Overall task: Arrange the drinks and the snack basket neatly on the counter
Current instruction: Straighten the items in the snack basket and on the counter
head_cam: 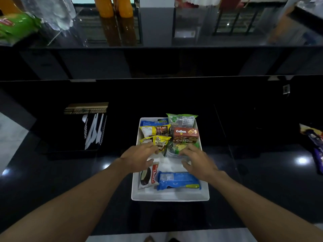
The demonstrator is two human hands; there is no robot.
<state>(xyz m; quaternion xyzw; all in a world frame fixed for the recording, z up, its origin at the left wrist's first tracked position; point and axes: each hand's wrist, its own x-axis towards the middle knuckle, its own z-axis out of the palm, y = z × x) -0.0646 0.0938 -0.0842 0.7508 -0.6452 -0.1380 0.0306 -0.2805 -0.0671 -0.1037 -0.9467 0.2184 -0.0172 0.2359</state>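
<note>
One black glossy counter (52,180), with one raised ledge (157,41) behind it. One white snack basket (170,196) sits mid-counter, directly in front of the person.

One black cutlery holder (73,137) is left of the basket and well apart from it. It holds white plastic cutlery (95,130): one fork, plus knives I can't count.

Drinks are on the ledge: two orange bottles (104,7) side by side. To their left is clear bottle plastic (57,13), too blurred to count.

Eight snack items show in the basket:
- two blue packets, big one (178,180) at the near end, small one (153,122) at the far left
- one red Collon box (186,135)
- two yellow packets, far (155,131) and near (158,141)
- two green packets, far (181,119) and near (176,149)
- one white-and-red pie packet (148,175)

Left hand (136,159): fingers nearly straight and loosely spread, tips on the near yellow packet.

Right hand (197,161): fingers bent over the near green packet, thumb apart below it. Blur means I can't tell whether it pinches or only touches.

- Orange bottles cut off by the top edge.
- Green bag (15,27) top left is blurred.
- Purple packet (314,145) clipped at the right edge.
- Near green packet mostly under the right hand.
</note>
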